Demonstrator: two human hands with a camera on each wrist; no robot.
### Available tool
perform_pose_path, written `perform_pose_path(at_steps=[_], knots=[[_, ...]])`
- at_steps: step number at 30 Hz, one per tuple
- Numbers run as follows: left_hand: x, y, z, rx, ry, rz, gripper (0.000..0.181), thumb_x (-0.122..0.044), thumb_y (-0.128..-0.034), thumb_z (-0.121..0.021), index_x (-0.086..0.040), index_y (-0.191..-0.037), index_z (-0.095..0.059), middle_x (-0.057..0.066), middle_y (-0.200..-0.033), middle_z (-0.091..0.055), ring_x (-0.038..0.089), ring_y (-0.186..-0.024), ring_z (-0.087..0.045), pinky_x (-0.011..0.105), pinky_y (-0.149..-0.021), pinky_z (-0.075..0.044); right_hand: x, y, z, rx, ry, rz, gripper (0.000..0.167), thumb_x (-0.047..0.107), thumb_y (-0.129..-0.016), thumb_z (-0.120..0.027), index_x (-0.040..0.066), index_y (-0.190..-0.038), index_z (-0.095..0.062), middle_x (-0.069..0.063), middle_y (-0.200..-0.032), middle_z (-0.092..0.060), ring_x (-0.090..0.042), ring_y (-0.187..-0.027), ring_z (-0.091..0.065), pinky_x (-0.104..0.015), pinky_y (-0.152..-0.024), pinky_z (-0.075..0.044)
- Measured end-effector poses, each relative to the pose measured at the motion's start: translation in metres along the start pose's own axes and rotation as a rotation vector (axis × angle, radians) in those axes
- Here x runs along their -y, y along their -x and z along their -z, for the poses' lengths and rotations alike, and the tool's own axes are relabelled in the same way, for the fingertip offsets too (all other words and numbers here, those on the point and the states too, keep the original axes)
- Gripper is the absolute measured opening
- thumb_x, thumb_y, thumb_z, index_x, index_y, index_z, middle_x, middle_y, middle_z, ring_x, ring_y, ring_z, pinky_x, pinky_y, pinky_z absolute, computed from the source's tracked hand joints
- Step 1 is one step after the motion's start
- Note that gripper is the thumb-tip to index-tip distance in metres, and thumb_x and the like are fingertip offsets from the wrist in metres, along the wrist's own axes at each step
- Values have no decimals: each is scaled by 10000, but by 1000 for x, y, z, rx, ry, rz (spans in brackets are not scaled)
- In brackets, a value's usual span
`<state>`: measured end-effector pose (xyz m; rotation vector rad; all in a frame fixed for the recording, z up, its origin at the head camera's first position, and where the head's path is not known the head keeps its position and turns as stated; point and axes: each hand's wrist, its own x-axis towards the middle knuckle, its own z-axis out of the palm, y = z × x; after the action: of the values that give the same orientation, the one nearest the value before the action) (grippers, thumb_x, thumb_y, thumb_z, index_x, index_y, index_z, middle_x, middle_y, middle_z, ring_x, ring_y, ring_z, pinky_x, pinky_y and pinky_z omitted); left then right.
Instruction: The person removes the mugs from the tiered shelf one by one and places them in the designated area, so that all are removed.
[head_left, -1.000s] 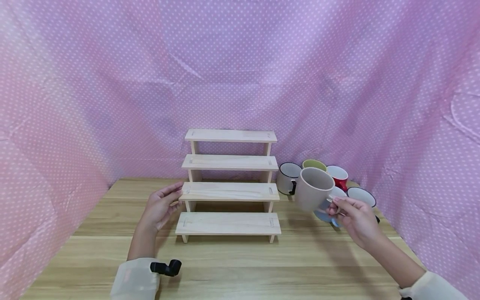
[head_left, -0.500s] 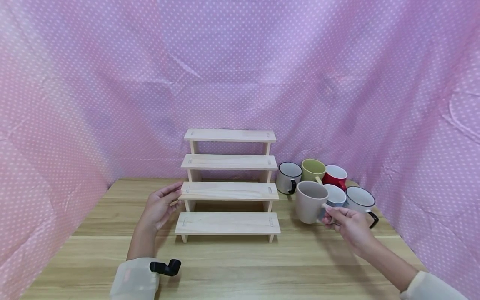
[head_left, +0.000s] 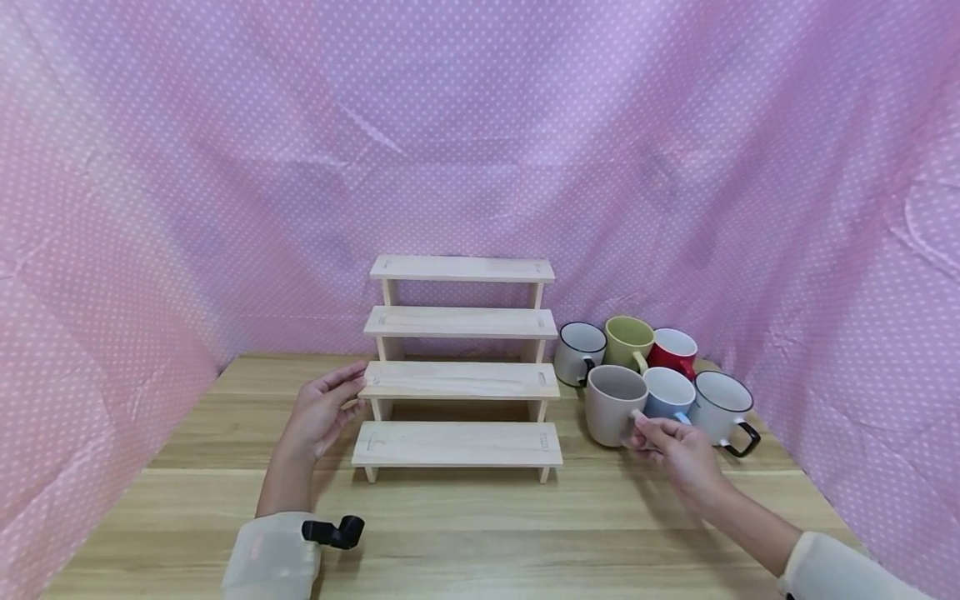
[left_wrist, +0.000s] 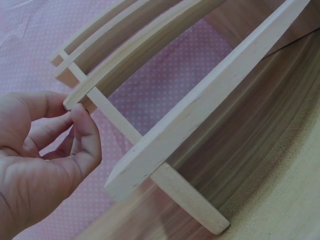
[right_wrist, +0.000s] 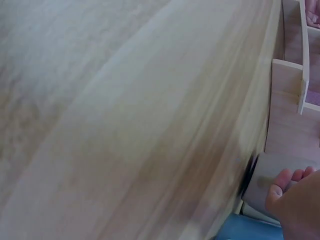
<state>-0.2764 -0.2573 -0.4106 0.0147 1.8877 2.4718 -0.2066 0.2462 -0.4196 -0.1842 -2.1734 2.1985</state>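
Note:
My right hand (head_left: 684,460) pinches the handle of a beige-grey mug (head_left: 613,407), which is upright at or very near the tabletop, in front of the other mugs. In the right wrist view this mug (right_wrist: 265,182) is partly covered by the fingers. A four-tier wooden display rack (head_left: 456,446) stands to the mug's left. My left hand (head_left: 318,417) is at the rack's left side. Seen from the left wrist, its thumb and forefinger (left_wrist: 50,106) pinch the end of the second step from the bottom.
Behind and beside the held mug stand a black-rimmed white mug (head_left: 573,367), a green mug (head_left: 622,346), a red mug (head_left: 667,358), a light-blue mug (head_left: 660,407) and another black-rimmed mug (head_left: 708,421). Pink dotted cloth (head_left: 465,150) encloses the wooden table (head_left: 465,533).
The beige-grey mug has moved down and slightly left in my right hand, to the front of the mug group. More of the mugs behind it now show. My left hand stays at the rack.

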Motion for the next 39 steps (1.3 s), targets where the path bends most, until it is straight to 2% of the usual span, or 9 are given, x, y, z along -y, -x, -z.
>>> perform_pose_path(at_steps=[4,11,19,30,39], knots=[[-1,0,-1,2,-1,-2,496,-32,-1020,-619,115,-1463,-449,-10,-1161,-658,97,-937,-613,199,-749,-545,-2,-1,-4,-12,-4,-5,207,172,-1044,-622,15,-1119,-732,-5,-850,-711,-108,-837,-688,-292,-814,-599],[-1,1,-1,-11,-12,4,495,-31,-1021,-616,114,-1463,-449,-12,-1167,-658,98,-942,-612,201,-753,-543,-4,-2,-7,-24,-47,-13,177,167,-1045,-619,52,-1048,-753,-10,-832,-723,-110,-844,-702,-295,-827,-599],[-1,1,-1,-8,-20,-3,469,-32,-1021,-618,106,-1446,-478,-16,-1150,-661,97,-941,-614,205,-759,-547,-6,-4,-13,-21,-46,-30,219,166,-1048,-612,-20,-1037,-727,-15,-868,-727,-123,-881,-710,-326,-870,-601],[-1,1,-1,-2,-17,1,481,-37,-1023,-616,115,-1453,-461,-6,-1164,-650,95,-939,-611,205,-760,-549,-10,-9,-15,26,-29,-58,322,165,-1062,-586,-133,-1155,-663,-48,-951,-732,-137,-939,-702,-350,-945,-578],[0,0,1,2,-8,-1,490,-48,-1016,-633,105,-1452,-469,-18,-1159,-664,96,-934,-616,199,-755,-548,-11,-12,-13,55,-20,-57,353,189,-1065,-584,-140,-1174,-649,-58,-977,-719,-142,-966,-691,-374,-979,-561]])
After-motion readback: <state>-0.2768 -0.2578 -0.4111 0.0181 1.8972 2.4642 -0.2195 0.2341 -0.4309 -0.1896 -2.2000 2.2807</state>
